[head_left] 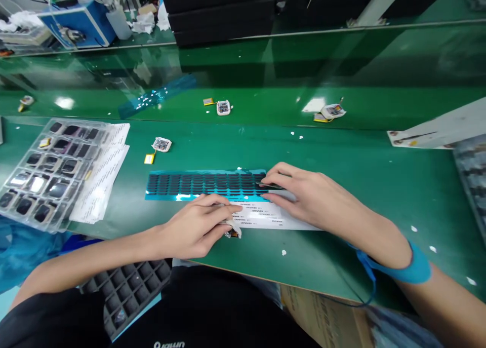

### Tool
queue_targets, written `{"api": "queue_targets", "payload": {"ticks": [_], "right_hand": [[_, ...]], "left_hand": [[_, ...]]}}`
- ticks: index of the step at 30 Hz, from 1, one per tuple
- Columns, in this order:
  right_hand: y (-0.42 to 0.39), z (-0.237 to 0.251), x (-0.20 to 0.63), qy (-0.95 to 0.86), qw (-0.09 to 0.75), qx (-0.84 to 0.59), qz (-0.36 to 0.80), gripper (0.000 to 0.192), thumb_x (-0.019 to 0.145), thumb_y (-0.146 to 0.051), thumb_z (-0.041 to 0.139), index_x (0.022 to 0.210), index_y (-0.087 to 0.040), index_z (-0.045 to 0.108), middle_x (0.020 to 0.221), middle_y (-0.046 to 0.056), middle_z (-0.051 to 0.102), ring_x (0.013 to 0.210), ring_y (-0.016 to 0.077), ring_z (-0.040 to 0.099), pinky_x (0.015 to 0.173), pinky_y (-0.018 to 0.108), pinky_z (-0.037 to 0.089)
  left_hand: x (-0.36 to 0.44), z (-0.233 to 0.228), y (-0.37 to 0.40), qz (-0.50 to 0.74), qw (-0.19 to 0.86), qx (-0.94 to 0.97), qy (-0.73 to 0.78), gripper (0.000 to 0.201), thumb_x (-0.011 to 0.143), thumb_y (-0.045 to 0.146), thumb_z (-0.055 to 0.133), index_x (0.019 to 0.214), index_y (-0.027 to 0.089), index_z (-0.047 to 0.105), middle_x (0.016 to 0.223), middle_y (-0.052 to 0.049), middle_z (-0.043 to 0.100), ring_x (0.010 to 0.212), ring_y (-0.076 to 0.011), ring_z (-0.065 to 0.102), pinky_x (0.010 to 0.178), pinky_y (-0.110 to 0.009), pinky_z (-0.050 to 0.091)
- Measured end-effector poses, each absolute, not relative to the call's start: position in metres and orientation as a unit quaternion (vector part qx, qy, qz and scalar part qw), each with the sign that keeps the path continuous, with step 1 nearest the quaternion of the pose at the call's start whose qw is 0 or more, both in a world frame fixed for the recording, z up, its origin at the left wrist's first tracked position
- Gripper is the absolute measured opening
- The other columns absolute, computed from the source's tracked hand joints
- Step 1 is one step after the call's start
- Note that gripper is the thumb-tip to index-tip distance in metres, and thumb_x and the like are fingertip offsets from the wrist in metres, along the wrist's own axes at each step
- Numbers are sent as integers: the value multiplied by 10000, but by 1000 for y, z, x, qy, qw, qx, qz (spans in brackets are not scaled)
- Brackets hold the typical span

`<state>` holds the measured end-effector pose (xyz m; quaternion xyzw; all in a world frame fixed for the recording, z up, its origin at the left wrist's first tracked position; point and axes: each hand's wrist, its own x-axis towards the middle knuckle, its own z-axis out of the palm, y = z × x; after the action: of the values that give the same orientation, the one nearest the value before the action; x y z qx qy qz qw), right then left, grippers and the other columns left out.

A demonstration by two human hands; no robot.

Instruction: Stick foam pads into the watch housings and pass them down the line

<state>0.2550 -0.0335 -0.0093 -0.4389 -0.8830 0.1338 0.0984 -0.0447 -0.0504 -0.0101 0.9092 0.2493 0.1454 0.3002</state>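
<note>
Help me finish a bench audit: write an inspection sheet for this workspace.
Surface: green bench, dotted with white scraps.
Job's things: blue strip bearing black pieces; printed white sheet in front of it.
Clutter: small white-cased units with yellow pieces; clear tray of parts, paper sheets beside it.
Left hand: fingers on a small white-edged part.
Right hand: fingers hold a slender tool at the strip.
Cables: blue cord at the right wristband.
Surroundings: blue box and black stack behind.
</note>
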Motion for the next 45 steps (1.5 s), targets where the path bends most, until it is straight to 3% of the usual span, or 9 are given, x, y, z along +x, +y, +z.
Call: {"api": "queue_targets", "payload": {"ticks": [9, 13, 16, 19, 22, 25, 30, 38, 45], "right_hand": [[-36, -14, 253, -874, 107, -463, 106, 267, 1079, -378, 484, 1183, -218, 670, 1106, 82, 710, 756, 203, 696, 578, 334, 475], [-36, -15, 250, -872, 127, -461, 103, 259, 1082, -361, 482, 1136, -209, 685, 1038, 74, 715, 716, 193, 677, 568, 328, 459], [-33, -7, 254, -856, 231, -450, 110, 264, 1082, -335, 504, 963, -220, 711, 838, 41, 697, 665, 182, 648, 599, 332, 481], [-28, 4, 264, -799, 370, -463, 106, 443, 1116, -380, 421, 775, -269, 682, 666, 20, 615, 586, 185, 574, 588, 362, 479], [-23, 11, 273, -786, 386, -472, 98, 552, 1130, -452, 324, 765, -309, 713, 719, 59, 668, 711, 249, 631, 665, 442, 518], [-19, 11, 280, -798, 347, -466, 159, 546, 1123, -448, 379, 724, -326, 731, 767, 47, 750, 796, 266, 726, 711, 467, 571], [-11, 0, 286, -798, 317, -451, 245, 297, 1073, -408, 557, 980, -333, 829, 1037, 15, 832, 911, 266, 787, 813, 453, 646], [-8, -10, 283, -794, 318, -451, 255, 207, 1045, -375, 631, 1058, -337, 834, 1087, -4, 832, 958, 266, 802, 860, 447, 664], [-17, -12, 277, -826, 342, -411, 180, 180, 1044, -265, 641, 1067, -296, 817, 1030, 0, 840, 898, 212, 807, 752, 364, 683]], "left_hand": [[-49, -8, -38, 133, 309, 914, 229, 234, 1080, 198, 494, 1197, 179, 696, 1315, -88, 766, 1269, -247, 674, 1011, -413, 555], [-44, 2, -28, 183, 293, 919, 191, 152, 1059, 180, 532, 1106, 172, 676, 1297, -88, 776, 1244, -240, 691, 1020, -405, 552], [-32, 6, -10, 192, 271, 931, 153, 164, 1067, 181, 515, 1083, 170, 678, 1369, -102, 748, 1309, -258, 669, 1099, -443, 522], [-20, 0, 10, 163, 266, 941, 133, 216, 1086, 203, 484, 1129, 172, 692, 1441, -107, 712, 1414, -287, 614, 1163, -495, 490], [-13, -14, 22, 168, 296, 928, 150, 224, 1096, 222, 476, 1098, 169, 694, 1431, -109, 722, 1417, -268, 622, 1164, -472, 502], [-12, -23, 24, 181, 325, 913, 167, 209, 1091, 214, 491, 1060, 174, 694, 1417, -98, 733, 1414, -245, 631, 1187, -453, 487], [-14, -25, 22, 172, 332, 913, 163, 227, 1088, 217, 490, 1130, 193, 712, 1444, -85, 718, 1444, -247, 611, 1232, -484, 441], [-12, -22, 23, 136, 330, 917, 181, 301, 1112, 270, 444, 1105, 203, 737, 1460, -75, 707, 1471, -262, 569, 1186, -485, 446], [-7, -15, 23, 96, 330, 919, 193, 324, 1118, 313, 433, 1179, 226, 738, 1451, -71, 707, 1475, -273, 541, 1202, -481, 428]]}}
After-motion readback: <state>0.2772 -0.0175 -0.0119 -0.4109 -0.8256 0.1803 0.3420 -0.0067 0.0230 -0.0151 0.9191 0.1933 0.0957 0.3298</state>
